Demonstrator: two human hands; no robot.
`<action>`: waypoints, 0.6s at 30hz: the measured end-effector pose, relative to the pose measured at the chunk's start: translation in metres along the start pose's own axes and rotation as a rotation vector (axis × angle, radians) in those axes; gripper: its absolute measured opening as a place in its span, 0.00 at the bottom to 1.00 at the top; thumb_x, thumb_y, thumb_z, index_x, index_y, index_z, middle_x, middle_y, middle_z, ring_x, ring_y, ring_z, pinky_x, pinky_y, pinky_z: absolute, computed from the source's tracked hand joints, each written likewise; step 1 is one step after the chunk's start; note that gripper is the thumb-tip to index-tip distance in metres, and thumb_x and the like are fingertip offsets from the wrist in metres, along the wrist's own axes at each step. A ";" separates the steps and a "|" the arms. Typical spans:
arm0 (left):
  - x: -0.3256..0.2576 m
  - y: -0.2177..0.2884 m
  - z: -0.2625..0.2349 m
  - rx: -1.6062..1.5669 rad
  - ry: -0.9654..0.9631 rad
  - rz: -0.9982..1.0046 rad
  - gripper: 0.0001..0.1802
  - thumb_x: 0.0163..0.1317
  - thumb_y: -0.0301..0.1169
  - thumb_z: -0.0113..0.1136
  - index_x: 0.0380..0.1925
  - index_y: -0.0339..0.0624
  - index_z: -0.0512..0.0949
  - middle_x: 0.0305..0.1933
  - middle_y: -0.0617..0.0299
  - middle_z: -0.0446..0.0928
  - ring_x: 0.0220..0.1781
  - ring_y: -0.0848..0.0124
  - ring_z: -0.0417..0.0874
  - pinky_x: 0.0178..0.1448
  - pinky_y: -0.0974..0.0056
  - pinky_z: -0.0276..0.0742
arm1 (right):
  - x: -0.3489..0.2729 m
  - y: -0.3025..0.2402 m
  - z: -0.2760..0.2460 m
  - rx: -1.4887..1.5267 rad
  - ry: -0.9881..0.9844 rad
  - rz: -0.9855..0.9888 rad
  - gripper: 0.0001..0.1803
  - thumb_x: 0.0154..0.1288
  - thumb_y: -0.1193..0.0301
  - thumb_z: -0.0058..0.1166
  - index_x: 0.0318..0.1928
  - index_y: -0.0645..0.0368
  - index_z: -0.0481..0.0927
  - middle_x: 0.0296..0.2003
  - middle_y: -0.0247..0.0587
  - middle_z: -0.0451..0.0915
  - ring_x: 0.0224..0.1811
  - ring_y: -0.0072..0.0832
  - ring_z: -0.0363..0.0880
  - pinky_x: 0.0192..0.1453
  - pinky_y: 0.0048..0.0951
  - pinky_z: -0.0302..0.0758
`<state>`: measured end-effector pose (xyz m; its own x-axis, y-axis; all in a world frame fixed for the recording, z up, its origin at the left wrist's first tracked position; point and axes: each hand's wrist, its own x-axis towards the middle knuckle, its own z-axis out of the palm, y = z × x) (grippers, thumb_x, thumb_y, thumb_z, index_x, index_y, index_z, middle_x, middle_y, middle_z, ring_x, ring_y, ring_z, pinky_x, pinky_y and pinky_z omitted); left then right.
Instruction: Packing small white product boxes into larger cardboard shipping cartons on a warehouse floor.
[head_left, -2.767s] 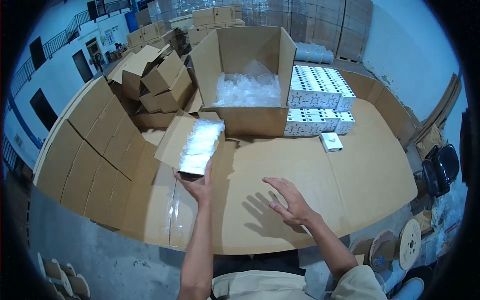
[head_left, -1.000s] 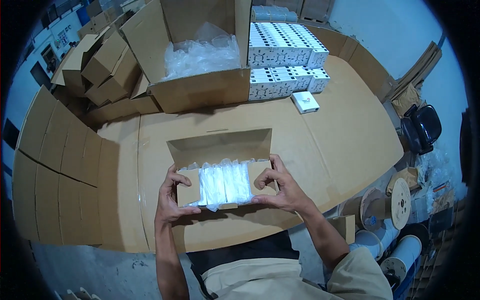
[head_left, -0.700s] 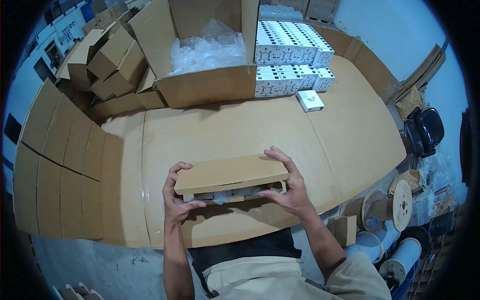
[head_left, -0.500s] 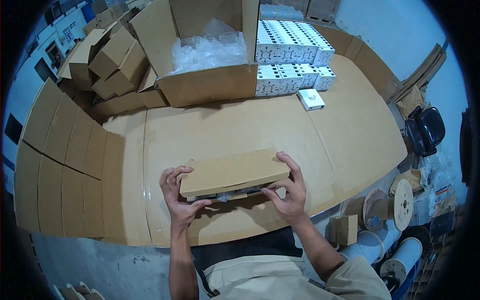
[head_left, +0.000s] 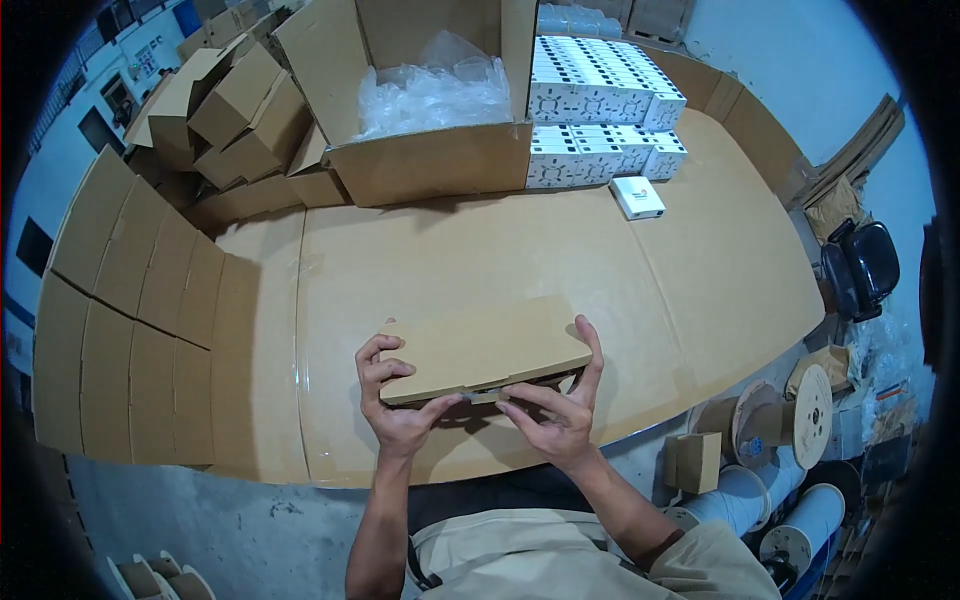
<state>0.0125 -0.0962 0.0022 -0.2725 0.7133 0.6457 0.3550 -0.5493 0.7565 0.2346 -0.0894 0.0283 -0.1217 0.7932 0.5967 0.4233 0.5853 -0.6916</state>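
Note:
A long, flat brown cardboard box [head_left: 490, 345] is held between my two hands over the near part of the table. Its lid is nearly down, with a narrow dark gap along the front edge. My left hand [head_left: 395, 400] grips the left end, fingers on the top and thumb at the front edge. My right hand [head_left: 560, 410] wraps the right end, one finger along the side and the others at the front near the middle. Both hands have fingertips close to the small front tab [head_left: 485, 397]. What lies inside is hidden.
Brown boxes [head_left: 130, 330] stand stacked at the left. Behind sits a large open carton [head_left: 430, 165] holding clear plastic bags [head_left: 435, 95]. White printed boxes [head_left: 600, 100] are piled beside it, with a single white box [head_left: 637, 198] in front. Cable spools [head_left: 810, 415] stand on the floor at right.
The box's front gap has narrowed and the clear plastic that showed there is gone from sight. My thumb and fingers have moved inward along the front edge toward its middle.

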 end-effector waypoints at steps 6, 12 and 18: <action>0.002 0.001 -0.009 -0.086 -0.100 -0.049 0.29 0.49 0.39 0.82 0.45 0.48 0.73 0.62 0.49 0.68 0.72 0.49 0.68 0.79 0.37 0.59 | -0.003 0.004 0.003 0.053 0.053 -0.021 0.18 0.43 0.74 0.82 0.37 0.45 0.94 0.78 0.62 0.49 0.79 0.57 0.57 0.77 0.48 0.65; -0.001 0.005 -0.019 -0.153 -0.170 -0.135 0.19 0.53 0.33 0.73 0.44 0.48 0.77 0.68 0.44 0.66 0.77 0.44 0.63 0.79 0.41 0.54 | -0.005 0.008 0.002 0.070 0.025 -0.020 0.18 0.43 0.75 0.82 0.37 0.46 0.93 0.79 0.65 0.45 0.81 0.57 0.54 0.78 0.48 0.63; -0.004 0.004 -0.021 -0.146 -0.171 -0.175 0.18 0.52 0.34 0.71 0.42 0.48 0.78 0.69 0.44 0.66 0.78 0.45 0.61 0.80 0.42 0.53 | 0.000 0.011 -0.008 0.117 0.036 -0.079 0.18 0.52 0.77 0.76 0.45 0.50 0.90 0.76 0.69 0.54 0.78 0.60 0.59 0.78 0.50 0.63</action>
<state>-0.0037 -0.1108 0.0052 -0.1590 0.8589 0.4869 0.1801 -0.4597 0.8696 0.2464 -0.0845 0.0241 -0.1170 0.7385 0.6640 0.3057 0.6629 -0.6834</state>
